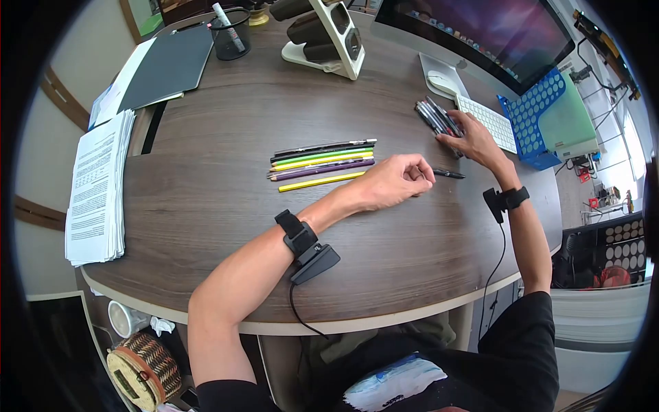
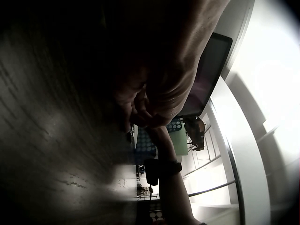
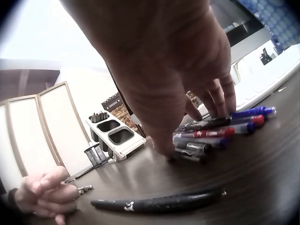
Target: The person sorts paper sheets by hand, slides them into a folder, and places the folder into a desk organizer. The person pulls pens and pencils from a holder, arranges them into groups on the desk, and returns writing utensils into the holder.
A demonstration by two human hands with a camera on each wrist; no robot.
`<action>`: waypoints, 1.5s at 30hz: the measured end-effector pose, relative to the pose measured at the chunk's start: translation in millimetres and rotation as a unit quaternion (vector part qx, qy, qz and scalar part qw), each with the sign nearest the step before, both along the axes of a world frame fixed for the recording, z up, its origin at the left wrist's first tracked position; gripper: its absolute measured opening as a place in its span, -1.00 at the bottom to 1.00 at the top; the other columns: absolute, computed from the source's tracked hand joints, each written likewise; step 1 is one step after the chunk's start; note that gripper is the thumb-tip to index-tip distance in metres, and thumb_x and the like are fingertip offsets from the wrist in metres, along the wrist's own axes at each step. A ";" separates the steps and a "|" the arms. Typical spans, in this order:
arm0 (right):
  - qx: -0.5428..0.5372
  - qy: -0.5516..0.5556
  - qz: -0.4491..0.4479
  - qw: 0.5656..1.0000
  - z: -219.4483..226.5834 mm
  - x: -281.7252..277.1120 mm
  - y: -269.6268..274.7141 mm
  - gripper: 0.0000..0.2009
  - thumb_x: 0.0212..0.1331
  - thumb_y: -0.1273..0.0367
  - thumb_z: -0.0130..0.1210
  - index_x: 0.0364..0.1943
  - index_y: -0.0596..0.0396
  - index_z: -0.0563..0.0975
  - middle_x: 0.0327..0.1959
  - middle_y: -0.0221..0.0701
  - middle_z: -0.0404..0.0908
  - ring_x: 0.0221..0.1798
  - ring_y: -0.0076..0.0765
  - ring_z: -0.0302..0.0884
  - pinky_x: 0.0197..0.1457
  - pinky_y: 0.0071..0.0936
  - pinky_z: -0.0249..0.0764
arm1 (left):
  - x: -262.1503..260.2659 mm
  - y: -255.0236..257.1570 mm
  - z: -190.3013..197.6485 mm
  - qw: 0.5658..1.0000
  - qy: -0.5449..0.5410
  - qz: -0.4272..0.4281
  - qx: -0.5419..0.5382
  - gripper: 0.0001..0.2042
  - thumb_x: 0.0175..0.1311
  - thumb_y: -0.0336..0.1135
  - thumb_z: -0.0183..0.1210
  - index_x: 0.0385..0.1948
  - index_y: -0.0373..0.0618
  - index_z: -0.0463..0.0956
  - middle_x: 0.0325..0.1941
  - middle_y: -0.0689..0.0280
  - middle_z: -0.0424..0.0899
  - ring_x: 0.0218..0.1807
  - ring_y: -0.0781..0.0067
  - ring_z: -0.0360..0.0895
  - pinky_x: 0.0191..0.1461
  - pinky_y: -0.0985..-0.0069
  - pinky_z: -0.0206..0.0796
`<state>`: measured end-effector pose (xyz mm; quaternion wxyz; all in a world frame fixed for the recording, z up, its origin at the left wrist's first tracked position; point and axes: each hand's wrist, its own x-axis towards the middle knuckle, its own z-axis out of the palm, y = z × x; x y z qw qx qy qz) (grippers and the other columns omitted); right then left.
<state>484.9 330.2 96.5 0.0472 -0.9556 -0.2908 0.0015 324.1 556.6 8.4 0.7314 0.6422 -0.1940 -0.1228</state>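
Observation:
My right hand (image 1: 473, 141) grips a bunch of pens (image 1: 432, 115) on the table, thumb on the near side and fingers on the far side. In the right wrist view these pens (image 3: 211, 133) show black, red and blue parts and lie across one another. My left hand (image 1: 398, 182) has its fingers loosely curled with nothing between them. Just beyond its fingertips lies a single black pen (image 1: 449, 174). Left of that hand is a row of coloured pencils (image 1: 322, 156), black, green, yellow and purple. The nearest, a yellow pencil (image 1: 312, 183), runs up to the left hand, which hides its end.
A white keyboard (image 1: 489, 120), mouse (image 1: 443, 84) and monitor (image 1: 480, 34) are at the back right, beside a blue file holder (image 1: 532, 103). A white organizer (image 1: 336, 41) and mesh pen cup (image 1: 230, 41) stand at the back. Stacked papers (image 1: 99, 192) lie left.

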 end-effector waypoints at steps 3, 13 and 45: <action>-0.011 0.036 0.004 0.999 4.5 4.5 5.3 -0.18 0.16 -0.04 0.45 0.40 0.21 0.48 0.21 0.09 0.64 0.25 0.11 0.66 0.34 -0.09 0.54 | -1.2 0.3 0.4 1.000 0.001 0.001 -0.005 -0.82 0.55 -0.28 0.25 -0.04 -0.20 0.60 -0.21 0.38 0.67 -0.11 0.60 0.61 0.09 0.53 0.52; -0.049 0.081 0.023 0.995 -1.9 16.1 25.9 -0.33 0.06 0.26 0.36 0.31 0.21 0.46 -0.07 -0.04 0.75 0.00 -0.02 0.72 0.17 -0.20 0.53 | -0.9 1.2 1.6 1.000 -0.001 0.002 0.011 -0.82 0.55 -0.28 0.25 -0.04 -0.20 0.60 -0.20 0.39 0.67 -0.11 0.62 0.61 0.10 0.54 0.52; 0.528 0.146 0.045 0.835 -33.3 10.5 13.7 -0.78 0.49 0.34 0.15 0.04 0.09 0.42 -0.32 -0.44 0.59 -0.26 -0.56 0.58 -0.43 -0.59 0.60 | -1.4 1.6 0.4 1.000 -0.017 0.007 0.024 -0.81 0.55 -0.27 0.25 -0.04 -0.20 0.61 -0.20 0.38 0.68 -0.10 0.60 0.60 0.11 0.51 0.49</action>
